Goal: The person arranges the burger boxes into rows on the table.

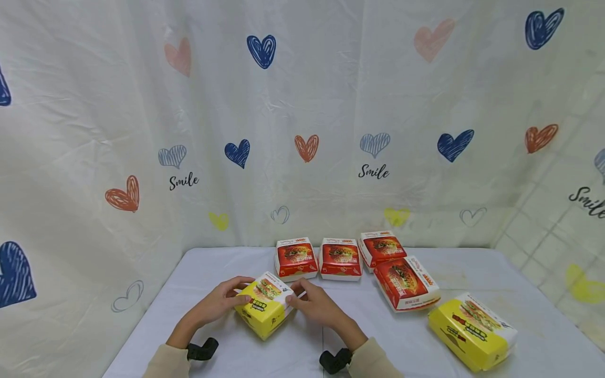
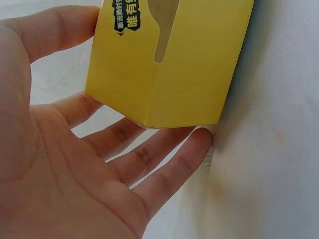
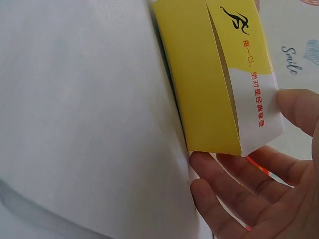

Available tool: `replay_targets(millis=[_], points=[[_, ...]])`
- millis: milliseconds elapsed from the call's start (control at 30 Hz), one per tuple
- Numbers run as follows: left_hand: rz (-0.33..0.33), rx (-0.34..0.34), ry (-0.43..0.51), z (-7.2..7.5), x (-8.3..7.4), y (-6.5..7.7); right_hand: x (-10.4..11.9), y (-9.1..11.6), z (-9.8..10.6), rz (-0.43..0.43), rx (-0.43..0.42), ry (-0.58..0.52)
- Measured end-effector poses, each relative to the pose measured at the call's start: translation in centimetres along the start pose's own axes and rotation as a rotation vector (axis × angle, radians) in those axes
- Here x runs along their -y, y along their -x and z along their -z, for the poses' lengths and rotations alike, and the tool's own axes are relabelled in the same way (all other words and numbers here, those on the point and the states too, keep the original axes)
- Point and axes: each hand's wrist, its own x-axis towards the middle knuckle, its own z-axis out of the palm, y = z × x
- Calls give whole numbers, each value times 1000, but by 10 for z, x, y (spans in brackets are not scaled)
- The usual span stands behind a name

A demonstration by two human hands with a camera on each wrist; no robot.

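Observation:
A yellow and white burger box with a burger picture on its top is at the front left of the table, turned at an angle. My left hand holds its left side, thumb near the top edge and fingers along the far side. On the opposite side my right hand grips it, its thumb against the white upper part. The left wrist view shows the box's yellow end above the fingers. Whether its base touches the cloth is hard to tell.
Red and white burger boxes stand along the back: one at left, one beside it, one farther right, and one angled in front of that. Another yellow box sits at the right. Behind the white-covered table hangs a heart-patterned curtain.

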Motion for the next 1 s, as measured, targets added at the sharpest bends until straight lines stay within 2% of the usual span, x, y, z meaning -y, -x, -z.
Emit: replay_targets(millis=[267,633,1000], points=[[8,-32,2,0,0,-3,3,3,2,11,-4,9],[-11,-28,52,0,2,-3,4,4,1,22,2,-5],[-21,-31,78,-1,-1,-1,7,4,0,-14,25,-43]])
